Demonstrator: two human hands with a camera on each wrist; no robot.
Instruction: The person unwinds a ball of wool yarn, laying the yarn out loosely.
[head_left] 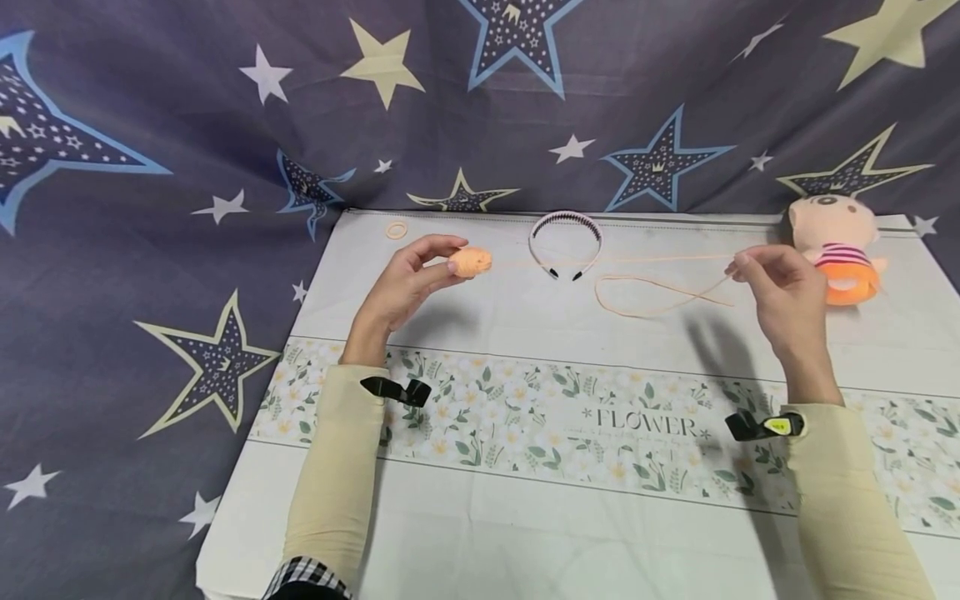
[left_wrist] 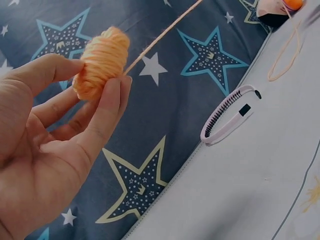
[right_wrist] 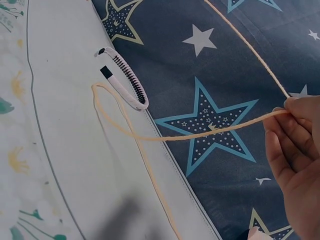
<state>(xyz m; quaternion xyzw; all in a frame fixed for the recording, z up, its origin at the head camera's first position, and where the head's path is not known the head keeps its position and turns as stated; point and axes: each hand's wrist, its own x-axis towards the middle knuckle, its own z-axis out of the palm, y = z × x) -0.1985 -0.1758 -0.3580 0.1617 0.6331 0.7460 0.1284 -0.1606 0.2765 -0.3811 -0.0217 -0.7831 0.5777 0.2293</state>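
Between thumb and fingers, my left hand [head_left: 408,279] holds a small wound bundle of orange yarn [left_wrist: 103,62] above the table's left part. A strand of yarn [head_left: 637,259] runs taut from the bundle across to my right hand [head_left: 787,296]. There the thumb and index finger pinch the strand, as the right wrist view shows. Past the pinch, the loose tail [right_wrist: 127,120] droops and lies in a loop on the tabletop. Both hands are raised above the table and far apart.
A pale pink headband [head_left: 566,242] with dark teeth lies at the table's back middle. At the back left is a small orange ring [head_left: 396,229]. A plush toy [head_left: 840,250] in striped top and orange sits behind my right hand. A star-patterned cloth [head_left: 480,125] hangs behind the table.
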